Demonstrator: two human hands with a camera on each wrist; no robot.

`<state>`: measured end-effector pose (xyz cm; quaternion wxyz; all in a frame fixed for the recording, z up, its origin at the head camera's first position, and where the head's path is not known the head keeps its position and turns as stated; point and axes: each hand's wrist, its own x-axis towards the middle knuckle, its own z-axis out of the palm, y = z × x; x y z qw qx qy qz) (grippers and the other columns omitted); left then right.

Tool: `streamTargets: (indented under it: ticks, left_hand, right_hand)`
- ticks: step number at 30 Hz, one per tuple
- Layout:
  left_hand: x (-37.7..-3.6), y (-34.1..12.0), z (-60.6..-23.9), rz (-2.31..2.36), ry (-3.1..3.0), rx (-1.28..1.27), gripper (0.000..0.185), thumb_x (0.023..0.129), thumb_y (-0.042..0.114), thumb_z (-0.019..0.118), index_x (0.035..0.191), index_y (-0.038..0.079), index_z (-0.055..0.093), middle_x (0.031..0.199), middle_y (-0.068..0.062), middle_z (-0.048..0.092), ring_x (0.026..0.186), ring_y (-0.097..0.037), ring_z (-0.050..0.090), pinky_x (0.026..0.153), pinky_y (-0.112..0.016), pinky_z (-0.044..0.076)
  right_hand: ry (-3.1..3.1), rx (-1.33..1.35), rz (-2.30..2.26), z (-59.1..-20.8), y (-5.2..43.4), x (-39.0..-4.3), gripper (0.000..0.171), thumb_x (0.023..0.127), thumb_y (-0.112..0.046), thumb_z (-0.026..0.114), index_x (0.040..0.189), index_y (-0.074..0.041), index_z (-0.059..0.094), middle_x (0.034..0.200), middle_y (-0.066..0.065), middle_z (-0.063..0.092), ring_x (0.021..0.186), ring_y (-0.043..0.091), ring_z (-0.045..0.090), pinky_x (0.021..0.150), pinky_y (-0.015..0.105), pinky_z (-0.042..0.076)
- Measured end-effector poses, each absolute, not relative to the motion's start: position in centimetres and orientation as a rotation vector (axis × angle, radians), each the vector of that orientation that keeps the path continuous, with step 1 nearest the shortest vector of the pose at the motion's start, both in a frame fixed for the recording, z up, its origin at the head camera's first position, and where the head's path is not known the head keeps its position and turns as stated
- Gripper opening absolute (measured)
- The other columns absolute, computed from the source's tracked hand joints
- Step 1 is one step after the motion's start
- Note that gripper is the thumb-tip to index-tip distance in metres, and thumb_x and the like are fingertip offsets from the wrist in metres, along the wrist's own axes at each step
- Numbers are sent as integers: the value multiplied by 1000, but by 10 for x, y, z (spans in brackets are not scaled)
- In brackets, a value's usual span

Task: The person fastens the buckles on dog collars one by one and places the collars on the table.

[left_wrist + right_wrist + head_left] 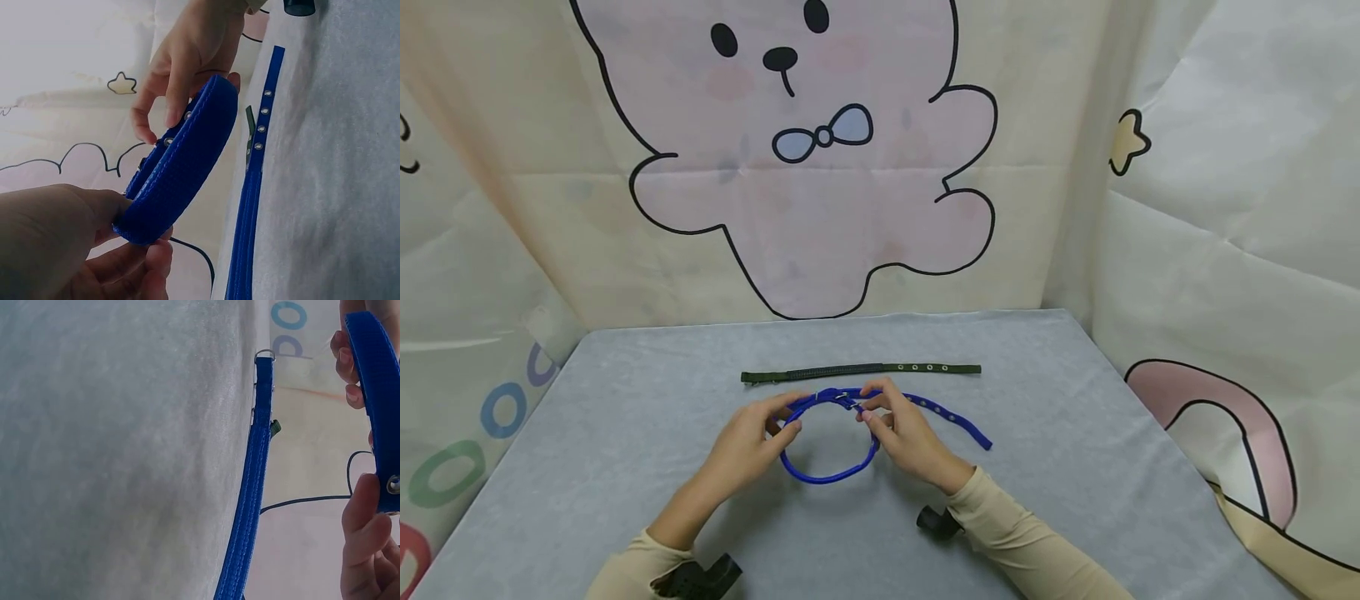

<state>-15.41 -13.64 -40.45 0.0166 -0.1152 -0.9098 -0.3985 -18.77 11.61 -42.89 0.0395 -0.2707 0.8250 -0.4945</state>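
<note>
A blue collar with metal-rimmed holes is closed into a loop and held above the table between two hands. My left hand pinches its left side between thumb and fingers. On the opposite side, my right hand grips the band near the buckle, thumb and fingers on the strap. In the left wrist view the looped collar shows its wide stitched band. Behind it a second blue collar lies stretched out on the table, partly hidden by the hands; its D-ring end shows in the right wrist view.
A dark green collar with eyelets lies straight across the table, beyond the blue ones. The grey cloth-covered table is bordered by printed curtains at the back and both sides. Black wrist cameras sit on both forearms.
</note>
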Motion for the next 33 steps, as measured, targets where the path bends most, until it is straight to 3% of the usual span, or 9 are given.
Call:
streamTargets:
  ticks: [6,13,19,22,26,29,33]
  left_hand:
    - [-152,-140,-403,-1276,-2865,-416,43,99,16,66,141,21,60,108,-10,75,75,-8,63,58,-25,49]
    - [-152,-145,-400,-1279,-2899,-498,49,99,11,63,146,20,55,110,-11,74,77,-9,63,60,-26,50]
    - [-153,-150,-399,-1273,-2938,-530,53,98,8,60,148,22,50,112,-12,73,79,-11,61,62,-26,49]
    - [-154,-153,-398,-1282,-2927,-553,55,97,7,59,149,23,48,114,-14,72,80,-13,61,62,-27,49]
    - [-155,-158,-397,-1337,-2912,-569,56,98,6,57,150,23,47,115,-17,71,80,-16,61,61,-28,49]
    - [-154,-164,-396,-1377,-2911,-581,56,98,6,57,150,24,46,118,-19,70,83,-20,63,60,-29,51]
    - [-151,-176,-399,-1456,-2917,-654,58,99,8,58,153,23,41,124,-22,66,87,-24,64,61,-30,54]
  right_hand:
    - [2539,-818,-1481,-429,116,-185,26,108,-13,47,134,-19,47,116,18,69,66,11,62,62,25,49]
    - [2497,-837,-1462,-426,116,-184,38,107,-10,46,141,-23,41,122,17,69,71,28,66,60,25,48]
    - [2459,-903,-1449,-428,114,-186,36,106,-6,47,140,-17,47,127,21,66,94,35,70,69,25,51]
    - [2436,-893,-1464,-428,113,-187,34,106,-7,46,139,-16,51,130,22,65,90,39,69,62,24,50]
    - [2383,-842,-1477,-426,110,-188,35,107,-10,47,140,-18,51,132,22,64,73,29,65,50,24,46]
    - [2335,-822,-1480,-425,107,-190,36,107,-11,48,141,-21,51,133,21,63,76,29,66,50,24,46]
    - [2268,-818,-1471,-426,103,-192,37,107,-10,48,142,-23,50,134,21,62,76,40,64,52,23,46]
